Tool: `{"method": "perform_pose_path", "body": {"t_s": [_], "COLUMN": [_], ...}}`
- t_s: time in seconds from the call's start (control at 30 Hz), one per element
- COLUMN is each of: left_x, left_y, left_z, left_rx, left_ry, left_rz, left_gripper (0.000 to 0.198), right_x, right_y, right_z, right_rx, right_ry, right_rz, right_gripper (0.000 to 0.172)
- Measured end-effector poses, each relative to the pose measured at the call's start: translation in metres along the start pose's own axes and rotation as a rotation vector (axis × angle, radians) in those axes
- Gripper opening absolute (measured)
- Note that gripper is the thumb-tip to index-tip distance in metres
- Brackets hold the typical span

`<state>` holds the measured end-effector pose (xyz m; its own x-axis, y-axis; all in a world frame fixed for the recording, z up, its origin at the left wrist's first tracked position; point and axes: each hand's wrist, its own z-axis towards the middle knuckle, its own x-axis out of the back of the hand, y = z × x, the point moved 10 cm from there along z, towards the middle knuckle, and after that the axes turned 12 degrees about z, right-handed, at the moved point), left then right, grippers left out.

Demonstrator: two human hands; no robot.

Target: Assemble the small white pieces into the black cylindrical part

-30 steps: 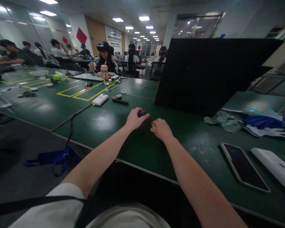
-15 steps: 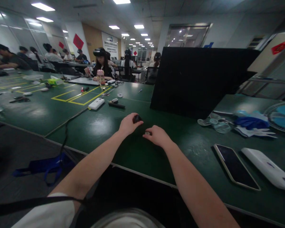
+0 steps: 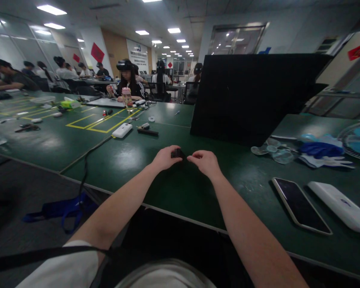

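My left hand [image 3: 165, 158] is closed on a small black object [image 3: 177, 153] held just above the green table [image 3: 132, 160]. My right hand [image 3: 204, 162] is right beside it, its fingers pinched together and their tips almost touching the black object. What the right fingers hold is too small to make out. Both forearms reach forward from the table's near edge.
A tall black panel [image 3: 252, 96] stands behind the hands. A phone [image 3: 300, 206] and a white case [image 3: 340, 206] lie at the right, with blue gloves [image 3: 321, 150] and clear lids [image 3: 273, 152] farther back. A white device [image 3: 122, 130] lies at the left. People sit at the far tables.
My right hand has moved left and up from the table to meet the left hand at the black object. The small pale piece it touched is no longer visible.
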<state>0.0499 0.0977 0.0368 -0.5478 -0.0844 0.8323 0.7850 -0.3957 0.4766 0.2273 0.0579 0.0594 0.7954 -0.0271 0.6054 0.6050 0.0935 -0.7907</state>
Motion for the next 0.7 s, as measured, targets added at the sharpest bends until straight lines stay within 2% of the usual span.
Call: {"method": "perform_pose_path", "body": {"t_s": [0.07,0.27,0.4,0.5,0.6,0.7], "left_x": [-0.004,-0.009,-0.012,-0.013,-0.014,-0.015], "left_y": [0.005,0.019,0.021,0.02,0.022,0.028], "left_z": [-0.002,-0.008,-0.007,-0.007,-0.007,-0.01], "left_rx": [-0.034,-0.129,-0.161,-0.166,-0.178,-0.211], "left_ry": [-0.037,-0.117,-0.136,-0.14,-0.152,-0.168], "left_rz": [-0.041,-0.068,-0.08,-0.075,-0.075,-0.079], "left_gripper": [0.06,0.058,0.059,0.058,0.057,0.057], "right_x": [0.002,-0.019,-0.026,-0.028,-0.028,-0.02], "right_y": [-0.005,-0.009,-0.011,-0.018,-0.017,-0.017], "right_z": [-0.001,0.0,0.0,-0.002,-0.003,-0.003], "right_rx": [0.038,0.089,0.167,0.245,0.228,0.21], "right_ry": [0.029,-0.092,-0.12,-0.104,-0.07,0.017], "right_rz": [0.049,-0.004,-0.103,-0.231,-0.264,-0.238], "right_gripper": [0.027,0.023,0.022,0.022,0.021,0.021]}}
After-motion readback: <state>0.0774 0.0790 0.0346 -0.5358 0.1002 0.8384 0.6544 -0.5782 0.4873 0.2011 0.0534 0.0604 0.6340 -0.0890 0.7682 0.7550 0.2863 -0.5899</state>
